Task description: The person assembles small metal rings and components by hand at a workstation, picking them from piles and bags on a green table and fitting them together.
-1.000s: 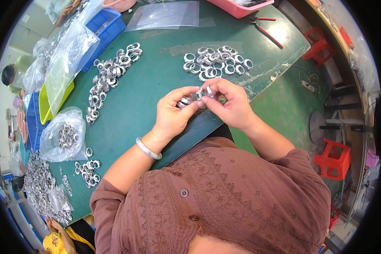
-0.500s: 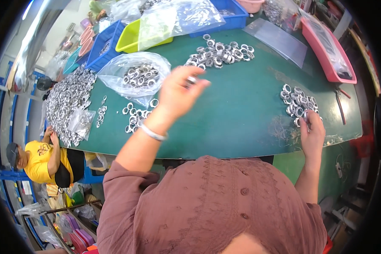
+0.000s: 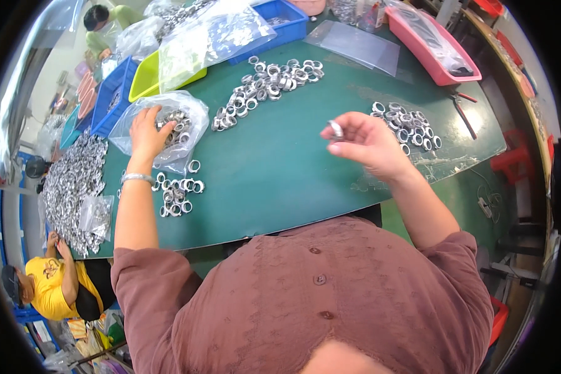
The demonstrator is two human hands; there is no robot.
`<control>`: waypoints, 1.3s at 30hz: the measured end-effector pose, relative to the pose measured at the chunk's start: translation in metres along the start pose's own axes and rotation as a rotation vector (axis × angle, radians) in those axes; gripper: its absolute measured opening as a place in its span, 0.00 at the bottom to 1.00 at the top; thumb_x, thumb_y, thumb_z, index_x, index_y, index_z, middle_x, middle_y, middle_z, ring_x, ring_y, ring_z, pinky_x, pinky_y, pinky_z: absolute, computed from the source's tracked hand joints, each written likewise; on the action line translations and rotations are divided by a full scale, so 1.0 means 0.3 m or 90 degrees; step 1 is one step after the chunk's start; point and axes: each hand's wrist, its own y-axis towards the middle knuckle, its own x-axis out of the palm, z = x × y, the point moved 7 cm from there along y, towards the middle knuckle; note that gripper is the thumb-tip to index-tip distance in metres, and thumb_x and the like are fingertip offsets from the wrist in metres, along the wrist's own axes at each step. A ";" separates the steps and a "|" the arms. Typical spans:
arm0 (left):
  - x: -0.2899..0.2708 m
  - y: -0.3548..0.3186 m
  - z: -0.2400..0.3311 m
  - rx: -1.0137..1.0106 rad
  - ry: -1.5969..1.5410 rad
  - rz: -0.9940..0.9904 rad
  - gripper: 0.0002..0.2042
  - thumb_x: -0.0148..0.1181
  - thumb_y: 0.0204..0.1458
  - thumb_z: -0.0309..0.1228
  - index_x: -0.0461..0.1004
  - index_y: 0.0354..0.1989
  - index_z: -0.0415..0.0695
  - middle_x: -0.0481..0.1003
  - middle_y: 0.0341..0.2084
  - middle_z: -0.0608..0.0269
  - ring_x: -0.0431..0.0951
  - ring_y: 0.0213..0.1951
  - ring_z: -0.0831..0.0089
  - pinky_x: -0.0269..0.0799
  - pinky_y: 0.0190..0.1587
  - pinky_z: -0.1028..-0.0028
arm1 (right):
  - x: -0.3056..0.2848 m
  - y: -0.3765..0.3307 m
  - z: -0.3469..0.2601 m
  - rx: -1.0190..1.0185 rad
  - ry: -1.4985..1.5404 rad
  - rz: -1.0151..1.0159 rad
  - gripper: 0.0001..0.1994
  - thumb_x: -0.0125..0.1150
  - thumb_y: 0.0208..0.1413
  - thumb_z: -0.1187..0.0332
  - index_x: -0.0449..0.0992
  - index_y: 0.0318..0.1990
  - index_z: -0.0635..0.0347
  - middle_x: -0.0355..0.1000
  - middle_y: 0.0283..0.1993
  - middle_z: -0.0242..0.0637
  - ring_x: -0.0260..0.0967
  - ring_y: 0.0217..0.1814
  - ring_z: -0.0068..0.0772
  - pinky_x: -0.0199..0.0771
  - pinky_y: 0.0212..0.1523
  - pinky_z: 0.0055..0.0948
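Note:
My right hand (image 3: 374,146) is raised over the middle right of the table, pinching a shiny metal ring (image 3: 336,129) between thumb and fingers. At the left, my left hand (image 3: 146,131) is over a clear plastic bag (image 3: 196,115), its thumb and fingers apart beside the metal rings inside. Whether its fingertips touch a ring is hard to make out. A loose pile of rings (image 3: 271,84) lies beyond, toward the table's middle. Another ring pile (image 3: 408,128) sits right of my right hand. Several rings (image 3: 177,193) lie near the bag's front.
A large heap of small metal parts (image 3: 75,187) covers the table's left end, where a person in yellow (image 3: 53,283) works. Blue bins (image 3: 113,93), a lime-green bin (image 3: 144,78) and a pink tray (image 3: 439,59) line the far side. Red-handled pliers (image 3: 463,115) lie at the right.
My left hand has moved left to the plastic bag; the ring it held no longer shows in it. My right hand has lifted from the right pile and moved left with a ring.

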 end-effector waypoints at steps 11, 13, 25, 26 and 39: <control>-0.109 -0.214 0.403 0.113 -0.457 0.027 0.16 0.57 0.45 0.23 0.70 0.45 0.40 0.71 0.33 0.63 0.71 0.35 0.75 0.67 0.40 0.76 | 0.177 0.096 0.046 0.027 -0.027 -0.076 0.07 0.57 0.49 0.74 0.72 0.37 0.64 0.70 0.30 0.29 0.65 0.29 0.17 0.67 0.30 0.18; -0.071 -0.277 0.509 0.064 -0.693 -0.110 0.20 0.54 0.48 0.22 0.63 0.52 0.41 0.68 0.39 0.62 0.69 0.40 0.75 0.66 0.45 0.76 | 0.207 0.111 0.051 0.039 -0.050 -0.085 0.08 0.57 0.49 0.74 0.72 0.37 0.63 0.70 0.30 0.29 0.65 0.28 0.17 0.67 0.29 0.18; 0.007 -0.341 0.551 0.025 -1.033 -0.055 0.14 0.53 0.49 0.19 0.66 0.46 0.39 0.71 0.38 0.61 0.72 0.40 0.74 0.69 0.44 0.75 | 0.327 0.179 0.063 -0.036 -0.197 -0.140 0.08 0.58 0.49 0.71 0.72 0.34 0.65 0.68 0.26 0.29 0.62 0.25 0.16 0.64 0.26 0.18; 0.016 -0.333 0.557 0.044 -0.988 -0.027 0.14 0.54 0.49 0.21 0.67 0.45 0.39 0.71 0.38 0.61 0.72 0.40 0.74 0.70 0.44 0.75 | 0.320 0.176 0.044 -0.041 -0.230 -0.140 0.08 0.59 0.49 0.70 0.73 0.34 0.65 0.68 0.26 0.29 0.62 0.25 0.16 0.63 0.25 0.18; 0.125 -0.510 0.503 -0.228 -0.902 0.058 0.09 0.54 0.47 0.28 0.67 0.34 0.36 0.72 0.23 0.60 0.71 0.26 0.74 0.68 0.30 0.73 | 0.350 0.174 0.256 -0.147 -0.375 -0.277 0.01 0.53 0.51 0.77 0.69 0.30 0.65 0.63 0.25 0.27 0.57 0.26 0.16 0.57 0.27 0.16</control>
